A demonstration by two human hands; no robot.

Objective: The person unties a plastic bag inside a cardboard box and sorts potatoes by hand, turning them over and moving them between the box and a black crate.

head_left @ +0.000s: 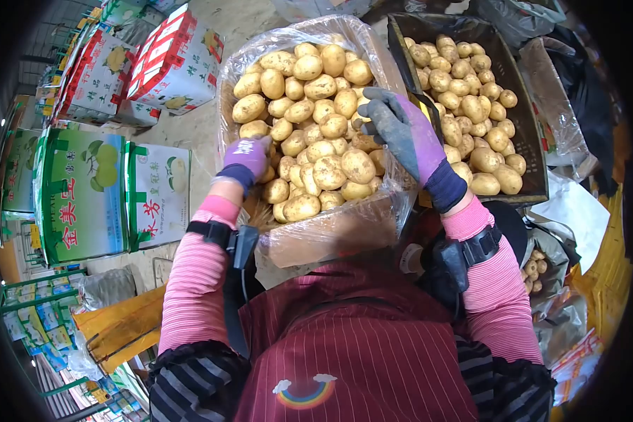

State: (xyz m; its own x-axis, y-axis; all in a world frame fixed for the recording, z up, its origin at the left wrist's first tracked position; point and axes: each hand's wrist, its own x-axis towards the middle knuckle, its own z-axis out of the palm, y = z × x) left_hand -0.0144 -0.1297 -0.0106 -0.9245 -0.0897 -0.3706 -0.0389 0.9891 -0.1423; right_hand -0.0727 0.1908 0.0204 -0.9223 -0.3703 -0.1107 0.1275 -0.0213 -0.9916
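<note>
A plastic-lined cardboard box [309, 243] full of potatoes [328, 172] stands in front of me. My left hand [248, 156], in a purple glove, is at the box's left side against the potatoes. Its fingers are mostly hidden, so its grip does not show. My right hand [405, 132], in a purple glove with a grey coating, hovers at the right side of the same box. Its fingers are stretched out and somewhat apart, pointing left over the potatoes, with nothing seen in them.
A dark crate [538, 151] of potatoes stands right of the box. Printed fruit cartons [84, 193] and red-and-white potato cartons [176, 63] are stacked at left. Farther right lie a white sheet [573, 218] and a bag with small potatoes [534, 271].
</note>
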